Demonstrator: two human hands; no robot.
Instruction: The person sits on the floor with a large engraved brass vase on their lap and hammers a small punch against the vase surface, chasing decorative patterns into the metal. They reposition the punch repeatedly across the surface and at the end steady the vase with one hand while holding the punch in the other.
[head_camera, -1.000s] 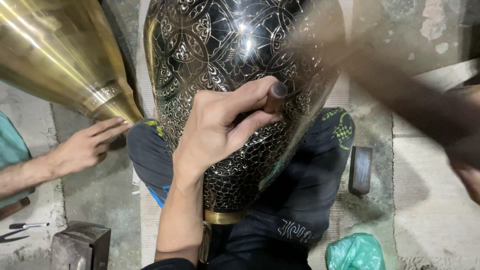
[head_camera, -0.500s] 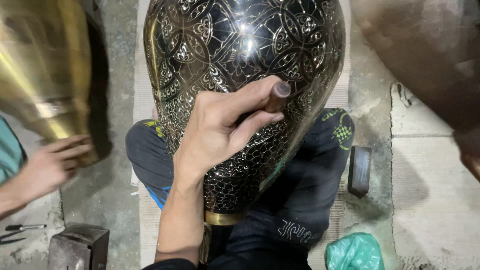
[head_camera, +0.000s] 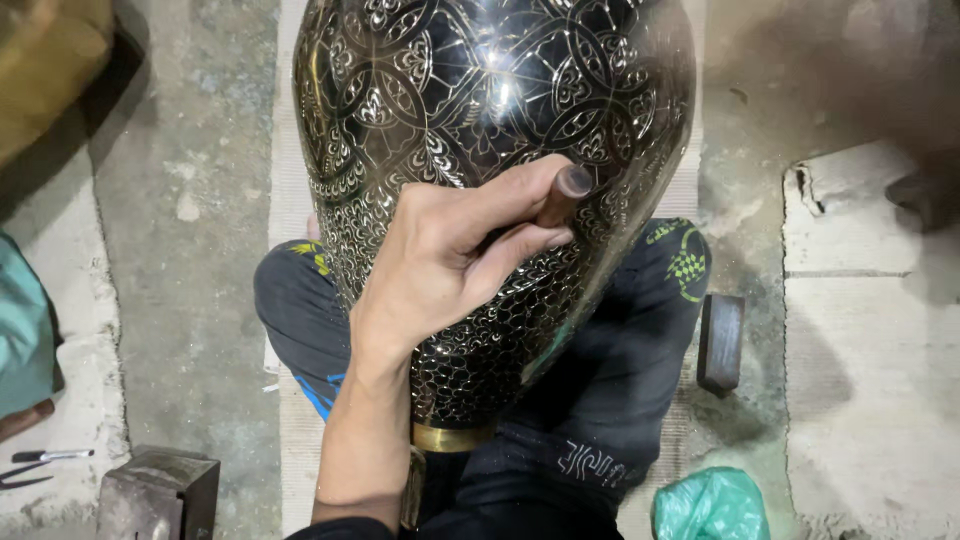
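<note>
Gone from far left: co-worker's hand. Left hand (head_camera: 440, 270) resting on black engraved vase (head_camera: 500, 130), fingers (head_camera: 520, 245) curled around a punch (head_camera: 562, 192). Right hand unseen.

Green plastic bag (head_camera: 712, 505), dark block (head_camera: 720, 341), metal block (head_camera: 158, 492), pliers (head_camera: 40, 466) on concrete floor (head_camera: 190, 200).
</note>
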